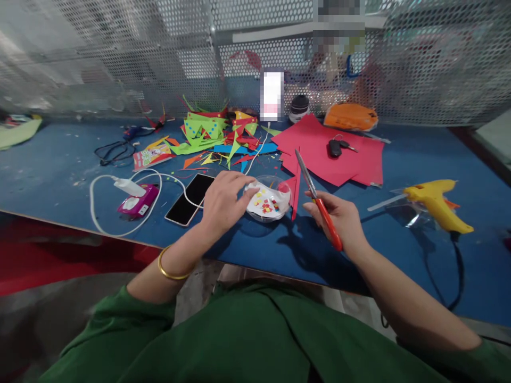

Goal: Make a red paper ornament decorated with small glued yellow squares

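Observation:
In front of me stands a small clear bowl [266, 217] lined with white paper [281, 198]. Small red and yellow paper bits [266, 205] lie on the paper. My left hand [225, 201] is at the bowl's left side, thumb and forefinger closed on the edge of the white paper. To the right of the bowl, my right hand [342, 219] grips red-handled scissors [328, 223], their blades pointing up and away, apparently closed. A narrow red paper strip [296, 194] lies between the bowl and the scissors. Red paper sheets [319, 154] lie beyond them.
Right of my hands lies a yellow glue gun [437, 199] with a cord. Keys [335, 149] rest on the red sheets. To the left are a dark phone [190, 199], a white cable and a purple device [139, 202]. Green cutouts [203, 128] and scraps lie behind, before a perforated metal screen [159, 64].

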`<state>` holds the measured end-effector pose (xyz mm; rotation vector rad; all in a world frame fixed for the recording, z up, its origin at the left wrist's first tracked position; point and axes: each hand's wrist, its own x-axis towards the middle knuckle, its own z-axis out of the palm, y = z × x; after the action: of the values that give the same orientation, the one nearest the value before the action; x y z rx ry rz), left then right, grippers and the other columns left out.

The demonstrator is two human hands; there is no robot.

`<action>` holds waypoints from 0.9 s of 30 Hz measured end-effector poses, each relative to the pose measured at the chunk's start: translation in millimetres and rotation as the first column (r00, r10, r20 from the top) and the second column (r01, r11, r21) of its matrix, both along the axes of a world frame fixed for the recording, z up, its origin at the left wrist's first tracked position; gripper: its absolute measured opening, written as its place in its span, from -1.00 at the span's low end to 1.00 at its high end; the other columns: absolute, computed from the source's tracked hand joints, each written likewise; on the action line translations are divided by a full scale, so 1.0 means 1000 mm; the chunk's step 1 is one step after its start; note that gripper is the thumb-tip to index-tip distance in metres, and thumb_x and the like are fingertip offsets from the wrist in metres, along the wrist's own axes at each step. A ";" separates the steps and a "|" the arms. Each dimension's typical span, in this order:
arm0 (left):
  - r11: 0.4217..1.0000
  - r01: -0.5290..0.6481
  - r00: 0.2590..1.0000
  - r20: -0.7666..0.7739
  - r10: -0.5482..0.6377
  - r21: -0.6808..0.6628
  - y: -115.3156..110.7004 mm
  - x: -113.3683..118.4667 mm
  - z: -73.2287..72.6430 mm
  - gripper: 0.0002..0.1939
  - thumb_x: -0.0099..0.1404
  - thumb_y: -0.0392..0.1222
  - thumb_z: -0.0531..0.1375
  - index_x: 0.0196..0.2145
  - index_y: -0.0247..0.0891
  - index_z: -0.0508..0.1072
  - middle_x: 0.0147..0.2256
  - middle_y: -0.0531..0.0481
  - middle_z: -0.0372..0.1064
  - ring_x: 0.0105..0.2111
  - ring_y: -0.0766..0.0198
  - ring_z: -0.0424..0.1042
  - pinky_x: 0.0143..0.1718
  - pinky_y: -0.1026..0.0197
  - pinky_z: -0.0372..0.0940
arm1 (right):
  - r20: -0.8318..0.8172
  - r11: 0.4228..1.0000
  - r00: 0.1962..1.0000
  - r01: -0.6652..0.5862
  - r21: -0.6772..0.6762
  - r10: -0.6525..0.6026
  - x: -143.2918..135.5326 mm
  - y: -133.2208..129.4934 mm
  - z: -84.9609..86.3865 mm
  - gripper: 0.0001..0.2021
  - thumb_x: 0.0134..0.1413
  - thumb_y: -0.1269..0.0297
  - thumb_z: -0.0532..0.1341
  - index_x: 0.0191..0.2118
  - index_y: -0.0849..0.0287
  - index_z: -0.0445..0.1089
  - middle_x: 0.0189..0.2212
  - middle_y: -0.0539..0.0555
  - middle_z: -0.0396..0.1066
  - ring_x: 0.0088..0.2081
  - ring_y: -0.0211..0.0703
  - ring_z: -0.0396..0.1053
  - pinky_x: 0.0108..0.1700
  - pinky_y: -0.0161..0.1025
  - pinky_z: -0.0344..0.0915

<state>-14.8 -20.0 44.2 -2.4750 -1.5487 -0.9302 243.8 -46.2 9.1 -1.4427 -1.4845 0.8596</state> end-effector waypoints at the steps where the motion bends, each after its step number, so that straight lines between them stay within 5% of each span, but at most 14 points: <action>1: 0.999 -0.031 0.999 0.025 0.031 0.012 -0.007 0.002 -0.005 -0.50 0.32 0.16 0.24 0.04 -0.27 0.52 0.02 -0.23 0.52 0.06 -0.02 0.45 0.08 -0.07 0.32 | 0.003 1.000 1.000 0.009 0.005 -0.009 0.000 0.000 0.000 -0.54 -0.05 -0.07 0.34 -0.17 0.22 0.58 -0.67 -0.13 0.17 -0.59 -0.30 0.09 -0.49 -0.26 0.16; 3: 0.995 -0.060 0.997 0.034 0.062 -0.074 -0.021 0.007 -0.016 -0.01 0.08 0.37 0.34 0.28 -0.32 0.27 0.25 -0.40 0.28 0.24 -0.20 0.29 0.19 -0.21 0.25 | 0.009 1.000 1.000 0.021 0.016 -0.021 0.000 0.001 -0.001 -0.54 -0.05 -0.08 0.35 -0.16 0.22 0.58 -0.66 -0.13 0.19 -0.59 -0.30 0.09 -0.49 -0.26 0.16; 6: 0.980 -0.061 0.998 0.024 0.067 -0.189 -0.029 0.016 -0.031 0.20 -0.01 0.37 0.38 0.39 -0.31 0.03 0.34 -0.47 0.10 0.32 -0.28 0.15 0.21 -0.26 0.24 | -0.007 1.000 1.000 -0.001 0.022 0.001 -0.002 0.001 -0.004 -0.55 -0.02 -0.07 0.34 -0.13 0.20 0.57 -0.65 -0.13 0.19 -0.59 -0.31 0.09 -0.51 -0.28 0.14; 12: 0.976 -0.005 0.999 0.051 0.016 -0.218 -0.011 0.017 -0.037 0.10 0.09 0.18 0.41 0.39 -0.30 -0.01 0.33 -0.43 0.15 0.33 -0.22 0.17 0.26 -0.24 0.21 | -0.039 0.999 0.999 0.033 -0.030 -0.034 -0.009 0.002 -0.008 -0.42 -0.06 -0.14 0.34 -0.05 0.25 0.51 -0.62 -0.11 0.25 -0.60 -0.30 0.11 -0.55 -0.29 0.14; 16: 0.992 0.005 0.996 0.092 0.007 -0.129 -0.007 0.013 -0.031 0.21 0.02 0.33 0.39 0.41 -0.26 -0.05 0.36 -0.46 0.06 0.34 -0.31 0.12 0.27 -0.32 0.16 | -0.009 0.997 0.997 0.078 0.007 -0.077 -0.009 0.003 -0.008 -0.37 -0.05 -0.19 0.32 0.00 0.23 0.47 -0.58 -0.08 0.31 -0.58 -0.27 0.18 -0.52 -0.28 0.19; 20: 1.000 0.020 0.992 0.124 -0.020 0.005 -0.011 0.009 -0.028 0.08 0.11 0.37 0.32 0.39 -0.24 0.04 0.35 -0.42 0.10 0.33 -0.26 0.14 0.28 -0.29 0.16 | 0.111 0.993 0.988 0.107 0.047 -0.112 -0.003 0.009 -0.009 -0.36 0.06 -0.19 0.23 0.09 0.23 0.39 -0.52 -0.05 0.38 -0.53 -0.22 0.28 -0.47 -0.26 0.27; 27: 0.993 -0.105 0.947 0.310 0.081 0.061 0.003 -0.003 -0.041 -0.24 0.29 0.32 0.19 0.23 -0.29 0.29 0.17 -0.36 0.38 0.19 -0.16 0.37 0.21 -0.22 0.26 | 0.467 0.967 0.849 0.245 0.071 -0.249 0.003 0.034 0.013 -0.57 0.14 0.20 0.20 0.12 0.17 0.36 -0.12 0.19 0.56 -0.13 0.01 0.51 -0.14 -0.16 0.36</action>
<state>-17.6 -16.7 3.4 -2.2649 -1.6611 -1.3841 246.7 -12.7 21.6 -1.8815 -1.5931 0.3482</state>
